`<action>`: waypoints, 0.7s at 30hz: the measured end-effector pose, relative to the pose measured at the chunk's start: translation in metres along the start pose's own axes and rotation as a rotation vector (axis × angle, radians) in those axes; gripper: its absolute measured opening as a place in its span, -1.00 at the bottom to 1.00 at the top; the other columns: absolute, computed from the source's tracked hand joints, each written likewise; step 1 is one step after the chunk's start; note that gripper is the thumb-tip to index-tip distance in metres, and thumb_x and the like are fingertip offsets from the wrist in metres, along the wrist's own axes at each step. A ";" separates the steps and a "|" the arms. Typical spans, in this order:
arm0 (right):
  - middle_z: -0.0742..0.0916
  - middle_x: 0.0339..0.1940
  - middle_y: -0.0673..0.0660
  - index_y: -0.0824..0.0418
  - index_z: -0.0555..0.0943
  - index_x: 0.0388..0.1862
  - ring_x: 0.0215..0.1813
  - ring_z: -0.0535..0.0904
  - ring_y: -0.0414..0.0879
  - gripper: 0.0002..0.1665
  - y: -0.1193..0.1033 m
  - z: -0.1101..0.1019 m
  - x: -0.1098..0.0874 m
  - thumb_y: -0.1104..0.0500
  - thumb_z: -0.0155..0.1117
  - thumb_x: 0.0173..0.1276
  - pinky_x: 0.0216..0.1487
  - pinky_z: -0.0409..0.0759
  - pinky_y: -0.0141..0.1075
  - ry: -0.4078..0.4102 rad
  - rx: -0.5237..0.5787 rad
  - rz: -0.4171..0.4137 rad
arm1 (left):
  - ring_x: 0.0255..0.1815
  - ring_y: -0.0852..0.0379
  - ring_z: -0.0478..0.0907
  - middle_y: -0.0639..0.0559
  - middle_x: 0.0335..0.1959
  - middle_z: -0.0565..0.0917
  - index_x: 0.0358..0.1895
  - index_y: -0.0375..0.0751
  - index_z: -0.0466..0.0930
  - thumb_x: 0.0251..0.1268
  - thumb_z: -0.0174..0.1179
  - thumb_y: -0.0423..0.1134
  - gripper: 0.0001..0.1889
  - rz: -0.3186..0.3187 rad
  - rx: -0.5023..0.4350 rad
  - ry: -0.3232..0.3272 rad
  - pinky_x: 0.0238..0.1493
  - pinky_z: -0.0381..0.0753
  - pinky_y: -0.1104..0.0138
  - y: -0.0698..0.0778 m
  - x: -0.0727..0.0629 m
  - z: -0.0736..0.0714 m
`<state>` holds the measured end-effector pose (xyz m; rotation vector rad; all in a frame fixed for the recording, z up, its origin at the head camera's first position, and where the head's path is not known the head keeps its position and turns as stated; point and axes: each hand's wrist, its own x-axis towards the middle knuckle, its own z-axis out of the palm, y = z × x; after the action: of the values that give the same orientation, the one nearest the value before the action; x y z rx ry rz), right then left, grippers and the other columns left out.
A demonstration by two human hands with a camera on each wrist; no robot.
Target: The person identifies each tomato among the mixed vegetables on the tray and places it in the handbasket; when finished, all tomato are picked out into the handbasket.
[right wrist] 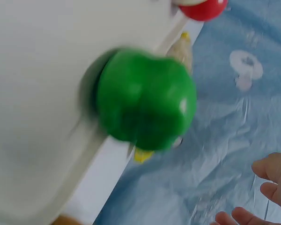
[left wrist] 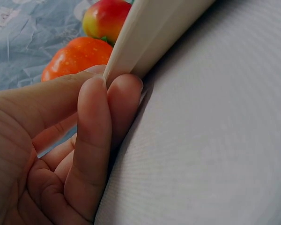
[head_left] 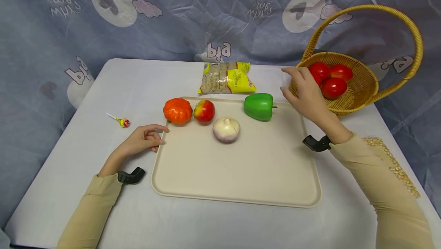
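My left hand (head_left: 144, 138) pinches the rim of the beige tray (head_left: 237, 176) at its left side, the fingertips at the edge in the left wrist view. My right hand (head_left: 303, 92) is raised in front of the wicker basket (head_left: 365, 84), fingers apart with nothing between them. Left of it on the tray lies a green bell pepper (head_left: 259, 106), large in the right wrist view. A garlic bulb (head_left: 226, 129), a red-yellow apple-like fruit (head_left: 204, 111) and an orange pumpkin (head_left: 177, 111) also sit on the tray. Several shiny red tomato-like pieces (head_left: 334, 87) lie in the basket, partly hidden by my right hand.
A yellow and clear plastic packet (head_left: 227, 78) lies behind the tray. The lollipop (head_left: 123, 122) is at the left on the white table (head_left: 86, 134). The basket's tall handle (head_left: 418, 46) arches up at the right. A printed blue cloth (head_left: 172, 19) hangs behind.
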<state>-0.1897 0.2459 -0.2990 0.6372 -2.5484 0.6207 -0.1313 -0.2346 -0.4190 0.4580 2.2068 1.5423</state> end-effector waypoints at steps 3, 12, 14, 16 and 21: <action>0.52 0.00 0.33 0.25 0.40 0.25 -0.09 0.44 0.12 -0.42 -0.011 0.012 0.003 0.31 0.25 0.22 -0.13 0.44 -0.08 -0.014 0.017 -0.032 | -0.58 0.27 0.58 0.12 -0.52 0.64 0.15 -0.41 0.39 0.23 0.18 -0.38 -0.58 -0.003 0.001 0.006 -0.48 0.66 0.37 0.001 -0.001 0.000; 0.50 0.04 0.32 0.21 0.38 0.27 -0.09 0.48 0.10 -0.43 -0.035 0.043 0.011 0.24 0.25 0.28 -0.13 0.53 -0.10 -0.052 0.110 -0.063 | -0.57 0.28 0.57 0.13 -0.52 0.64 0.14 -0.34 0.42 0.24 0.17 -0.38 -0.61 0.055 -0.019 0.002 -0.50 0.65 0.38 0.000 -0.001 0.000; 0.50 0.05 0.32 0.22 0.38 0.27 -0.08 0.48 0.11 -0.43 -0.039 0.050 0.013 0.25 0.24 0.28 -0.13 0.54 -0.10 -0.058 0.141 -0.070 | -0.57 0.27 0.57 0.13 -0.52 0.63 0.15 -0.37 0.40 0.23 0.17 -0.38 -0.59 0.041 -0.018 0.004 -0.50 0.65 0.38 0.001 -0.001 0.000; 0.50 0.06 0.32 0.23 0.38 0.27 -0.07 0.49 0.11 -0.43 -0.045 0.057 0.015 0.25 0.24 0.28 -0.13 0.56 -0.10 -0.063 0.171 -0.074 | -0.56 0.28 0.57 0.13 -0.52 0.63 0.16 -0.37 0.40 0.23 0.18 -0.37 -0.58 0.012 -0.011 0.007 -0.48 0.65 0.38 0.003 -0.001 0.001; 0.50 0.05 0.31 0.22 0.37 0.27 -0.08 0.52 0.09 -0.43 -0.058 0.074 0.019 0.25 0.24 0.27 -0.10 0.59 -0.10 -0.096 0.225 -0.084 | -0.56 0.26 0.57 0.08 -0.51 0.63 0.17 -0.43 0.38 0.23 0.17 -0.40 -0.57 -0.003 -0.007 0.008 -0.48 0.65 0.38 0.003 -0.001 0.000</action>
<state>-0.1963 0.1559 -0.3305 0.8643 -2.5445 0.8745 -0.1305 -0.2337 -0.4163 0.4471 2.2065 1.5530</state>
